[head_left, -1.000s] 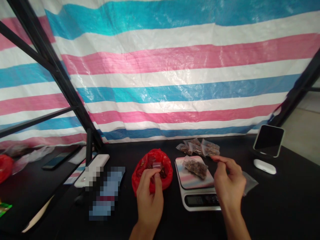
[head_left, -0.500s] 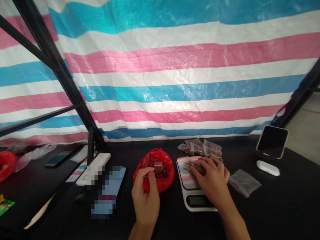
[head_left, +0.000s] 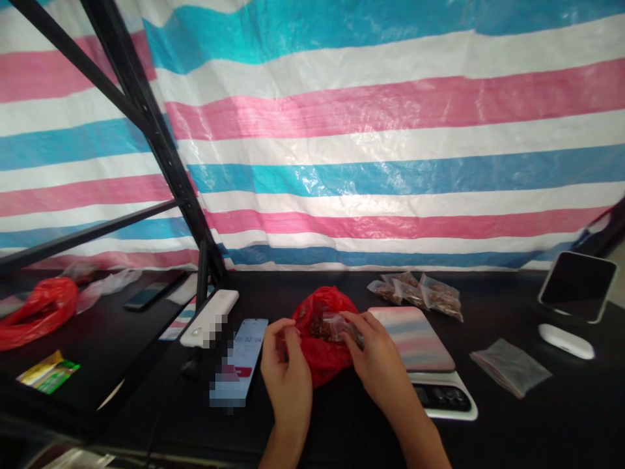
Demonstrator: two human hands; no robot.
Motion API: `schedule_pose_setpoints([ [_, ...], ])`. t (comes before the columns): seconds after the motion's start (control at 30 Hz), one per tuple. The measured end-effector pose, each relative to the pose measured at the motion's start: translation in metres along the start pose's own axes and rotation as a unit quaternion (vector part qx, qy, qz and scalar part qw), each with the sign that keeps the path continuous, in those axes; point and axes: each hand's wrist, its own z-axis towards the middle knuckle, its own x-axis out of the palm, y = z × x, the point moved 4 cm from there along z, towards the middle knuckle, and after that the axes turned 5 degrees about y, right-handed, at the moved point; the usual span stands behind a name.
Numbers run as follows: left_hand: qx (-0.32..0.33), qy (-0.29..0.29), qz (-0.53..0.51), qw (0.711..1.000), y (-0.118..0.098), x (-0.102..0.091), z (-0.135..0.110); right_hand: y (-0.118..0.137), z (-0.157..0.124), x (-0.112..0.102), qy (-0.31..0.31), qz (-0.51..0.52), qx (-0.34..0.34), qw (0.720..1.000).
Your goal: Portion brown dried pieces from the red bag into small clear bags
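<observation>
A red plastic bag (head_left: 332, 371) stands with its mouth gathered wide, and small brown pieces (head_left: 317, 327) lie inside. Over its right side my right hand (head_left: 374, 345) is closed on a small clear plastic bag (head_left: 336, 324), which seems to hold brown pieces too. My left hand (head_left: 289, 365) is at the red bag's left rim, thumb and forefinger pinched together; whatever is between them is too small to make out. Just right of the red bag is a kitchen scale (head_left: 415, 339) with a bare, shiny plate, partly behind my right forearm.
Several filled clear bags (head_left: 424, 293) lie behind the scale. To its right are flat clear bags (head_left: 512, 366), a white case (head_left: 566, 341) and a dark-screened device (head_left: 579, 286). A phone (head_left: 239, 358) and a white power bank (head_left: 209, 318) lie left, near a black metal frame (head_left: 161, 156).
My right hand has lifted the small clear bag off the scale and carried it left over the red bag. My left hand stays by the rim. The view has shifted left.
</observation>
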Motion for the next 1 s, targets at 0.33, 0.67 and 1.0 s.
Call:
schedule_pose_setpoints([
  [0.33, 0.011, 0.017, 0.006, 1.0, -0.005, 0.0, 0.0, 0.011, 0.0, 0.002, 0.008, -0.058, 0.007, 0.998],
  [0.67, 0.089, 0.15, 0.227, 0.958, -0.013, 0.017, -0.013, 0.005, 0.001, -0.018, -0.155, 0.13, 0.034, 0.979],
  [1.0, 0.161, 0.155, 0.246, 0.943, -0.015, 0.049, -0.031, 0.011, 0.002, -0.017, -0.105, 0.226, 0.007, 0.969],
])
